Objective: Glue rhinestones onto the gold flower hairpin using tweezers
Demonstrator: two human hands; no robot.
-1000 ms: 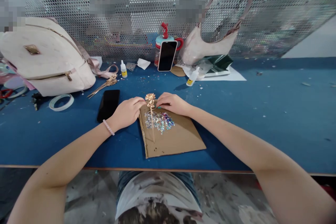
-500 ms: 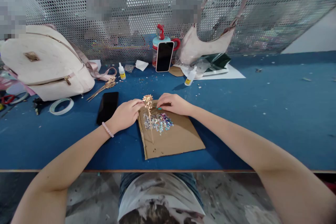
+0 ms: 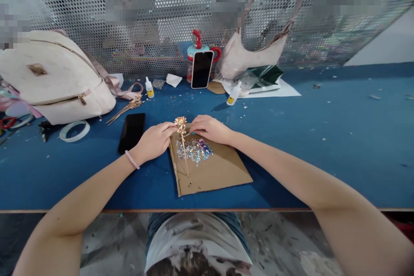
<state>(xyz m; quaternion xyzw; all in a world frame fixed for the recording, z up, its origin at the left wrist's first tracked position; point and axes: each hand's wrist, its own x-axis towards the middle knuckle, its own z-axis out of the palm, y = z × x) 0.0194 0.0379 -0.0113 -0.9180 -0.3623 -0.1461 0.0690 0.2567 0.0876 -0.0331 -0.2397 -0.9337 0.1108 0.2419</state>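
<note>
Gold hairpin pinched above a sequin-strewn cardboard sheet

The left hand has its thumb and fingers drawn together at the flower head of a gold hairpin, pinching it at its left edge. The pin's flower points away from the person, and its slender stem slants back toward them across the view of the sequins. The right hand is nearly closed, fingertips gathered around a thin tool whose visible end reaches the hairpin just below the flower; its exact type is too small to tell. A spot of teal shows at those fingertips.

Beneath both hands lies a cardboard sheet, with a loose patch of shiny sequins in silver, blue and purple on its far half. A beaded bracelet circles the left wrist.

Left of the cardboard, a black phone lies flat on the blue table. Farther left are a tape roll, a bundle of gold pins and a pale backpack. Beyond the hands stand two small bottles, one on the left and one on the right. Between them, farther back, a second phone leans against a red-handled cup. A pale handbag rests against the perforated metal screen.
</note>
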